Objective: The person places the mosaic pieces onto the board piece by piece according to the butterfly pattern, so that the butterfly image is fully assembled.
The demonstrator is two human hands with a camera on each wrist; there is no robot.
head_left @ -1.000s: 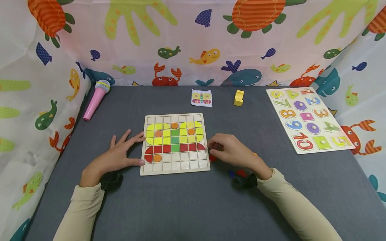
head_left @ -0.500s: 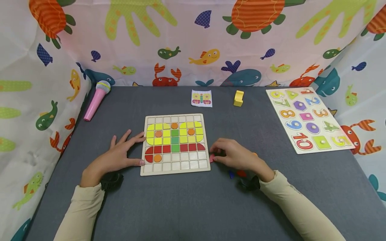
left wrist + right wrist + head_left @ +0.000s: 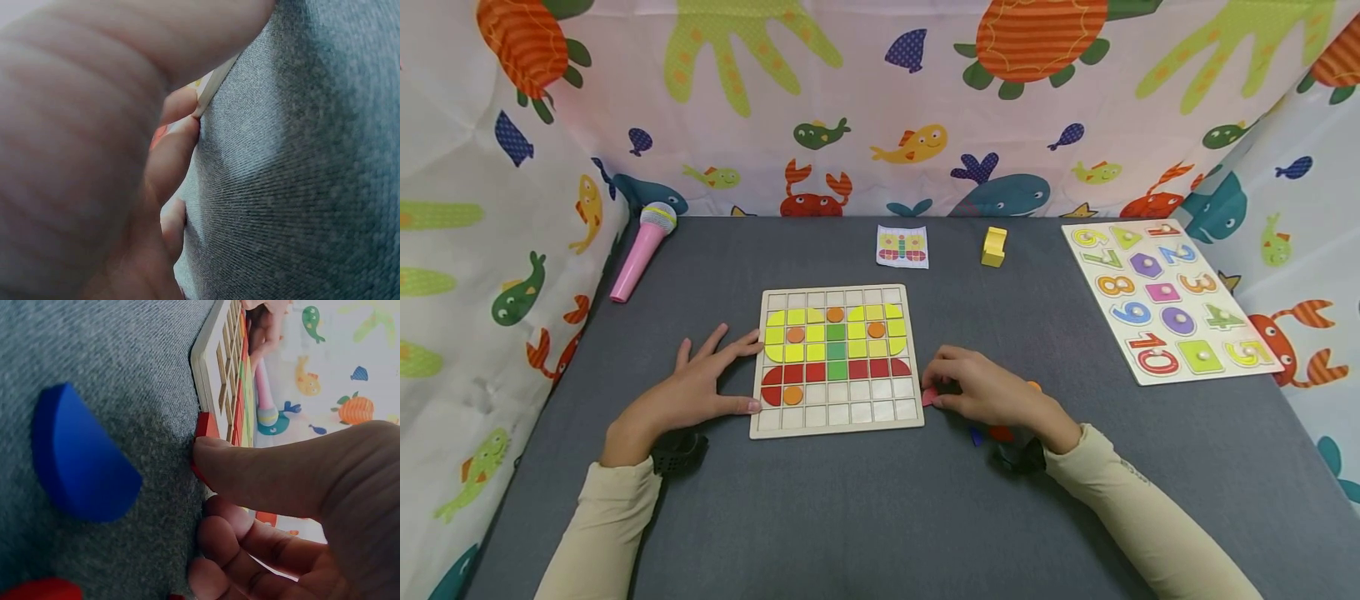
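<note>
A wooden grid board (image 3: 837, 432) lies on the grey cloth, with yellow, green, red and orange tiles set in its upper cells. My left hand (image 3: 688, 387) has its fingers spread, and the fingertips and thumb touch the board's left edge. In the left wrist view, fingertips meet the board's side (image 3: 215, 81). Beside the board's right edge, my right hand (image 3: 977, 387) pinches a red tile (image 3: 207, 425) between thumb and fingers; its full shape is hidden. A blue curved-edged tile (image 3: 84, 456) lies on the cloth near that hand.
Another red piece (image 3: 1001, 433) and an orange piece (image 3: 1034, 385) lie partly under the right forearm. Farther back are a pink toy microphone (image 3: 638, 258), a pattern card (image 3: 902, 258), a yellow block (image 3: 993, 247) and a number puzzle board (image 3: 1162, 291).
My right hand has shifted slightly right and toward the near side, and more of the red tile shows at its fingertips. The left hand stays on the board's edge.
</note>
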